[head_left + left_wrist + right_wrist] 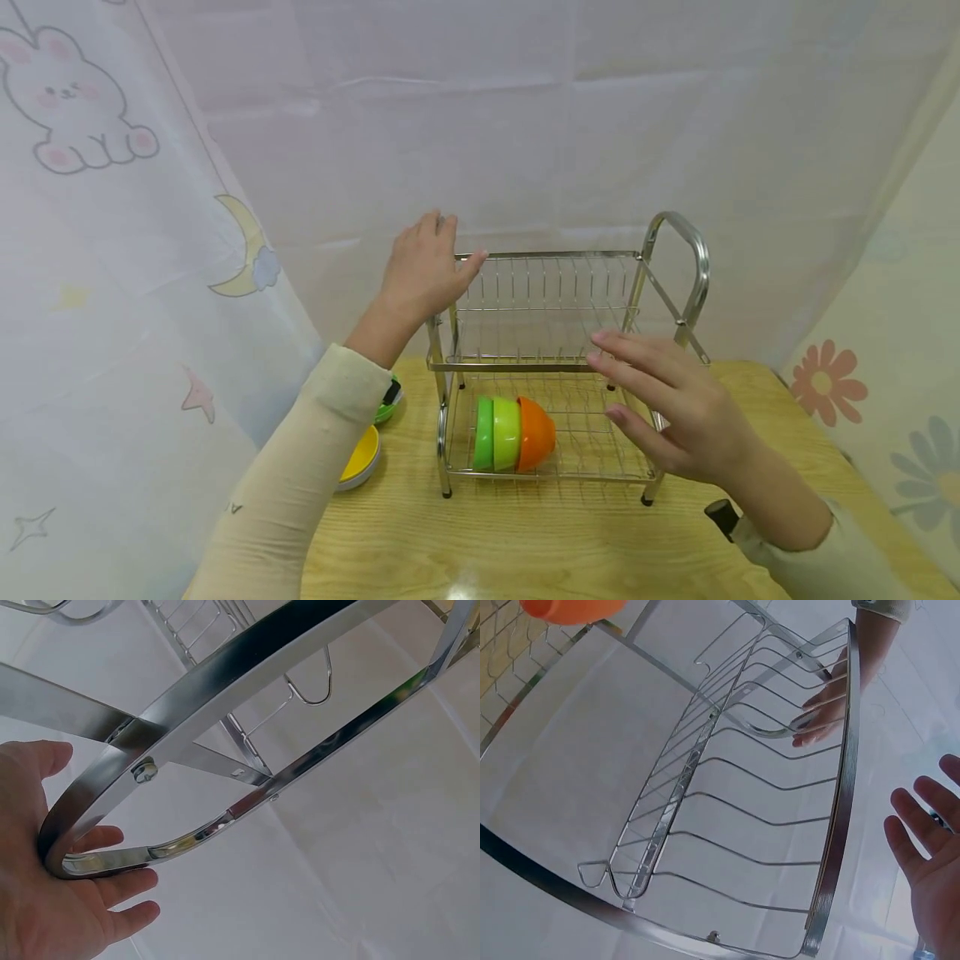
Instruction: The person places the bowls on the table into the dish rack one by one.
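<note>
1. Metal makes up the two-tier rack (525, 367), standing on the wooden table (390, 542); it should be stiff, fairly light and slick, best held at the right loop handle (702, 258) and left loop handle (82, 793).
2. Left hand (423, 267): arm stretched forward, palm at its loop's curve, fingers extended and apart, not clamped.
3. Right hand (678, 408): raised beside the rack's right side, palm turned inward, fingers spread, holding nothing.
4. Orange bowl (536, 433), yellow-green bowl (506, 433) and green bowl (483, 433) lie nested sideways on the lower tier, probably light and prone to slide.
</note>
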A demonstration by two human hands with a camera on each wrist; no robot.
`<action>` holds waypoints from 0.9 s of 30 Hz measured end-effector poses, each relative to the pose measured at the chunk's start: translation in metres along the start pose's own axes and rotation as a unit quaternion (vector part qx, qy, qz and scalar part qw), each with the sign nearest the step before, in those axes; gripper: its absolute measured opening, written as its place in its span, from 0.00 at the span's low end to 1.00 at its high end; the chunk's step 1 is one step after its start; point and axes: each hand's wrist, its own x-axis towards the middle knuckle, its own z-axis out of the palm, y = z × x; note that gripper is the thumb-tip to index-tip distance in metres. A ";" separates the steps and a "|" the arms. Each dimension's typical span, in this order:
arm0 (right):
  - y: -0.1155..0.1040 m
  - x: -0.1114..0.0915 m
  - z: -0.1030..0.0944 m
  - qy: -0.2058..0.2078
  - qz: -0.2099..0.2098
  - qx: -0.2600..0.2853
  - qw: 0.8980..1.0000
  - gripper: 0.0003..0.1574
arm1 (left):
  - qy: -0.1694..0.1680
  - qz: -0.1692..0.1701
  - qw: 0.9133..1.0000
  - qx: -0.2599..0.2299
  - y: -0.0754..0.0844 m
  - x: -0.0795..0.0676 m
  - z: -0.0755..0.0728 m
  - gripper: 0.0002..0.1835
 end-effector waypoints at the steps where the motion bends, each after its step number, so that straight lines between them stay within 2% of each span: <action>1: 0.002 0.001 -0.002 -0.001 -0.001 -0.007 1.000 0.27 | -0.001 0.000 1.000 0.000 0.000 0.000 0.000 0.43; 10: 0.035 -0.002 -0.018 -0.030 0.024 -0.076 0.996 0.29 | -0.005 0.001 1.000 0.005 0.001 -0.002 0.001 0.44; 19: 0.079 -0.007 -0.040 -0.068 0.049 -0.150 0.985 0.33 | -0.004 0.003 1.000 0.005 0.002 -0.003 0.003 0.45; 24: 0.097 -0.007 -0.050 -0.099 0.057 -0.189 0.975 0.34 | 0.000 0.007 1.000 0.009 0.002 -0.003 0.004 0.44; 27: 0.110 -0.008 -0.053 -0.115 0.075 -0.196 0.971 0.36 | 0.000 0.007 1.000 0.006 0.001 -0.004 0.004 0.44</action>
